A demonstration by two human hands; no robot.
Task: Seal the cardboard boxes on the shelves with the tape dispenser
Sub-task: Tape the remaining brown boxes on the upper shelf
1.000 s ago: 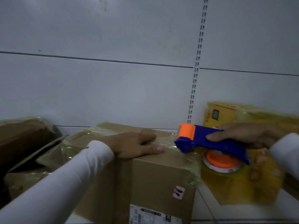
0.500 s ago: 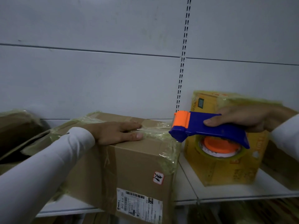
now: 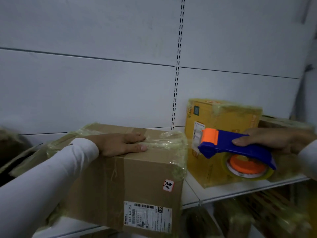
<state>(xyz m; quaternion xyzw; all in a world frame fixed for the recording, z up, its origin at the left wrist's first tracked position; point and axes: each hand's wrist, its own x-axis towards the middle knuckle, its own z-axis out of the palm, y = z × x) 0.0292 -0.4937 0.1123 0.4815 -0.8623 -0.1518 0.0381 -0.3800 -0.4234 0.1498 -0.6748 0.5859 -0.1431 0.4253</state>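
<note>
A strip of clear tape (image 3: 164, 143) runs across the top of the brown box (image 3: 130, 170) on the shelf (image 3: 240, 188) and out past its right edge. It looks not cut yet, so this box is nearly done. The yellow box (image 3: 221, 117) already looks wrapped.

The left hand (image 3: 120, 143) lies flat on the box top, fingers (image 3: 137, 137) straight and close together, pressing on the tape. The right hand (image 3: 267, 140) grips the blue and orange tape dispenser (image 3: 231, 150), just right of the box.
</note>
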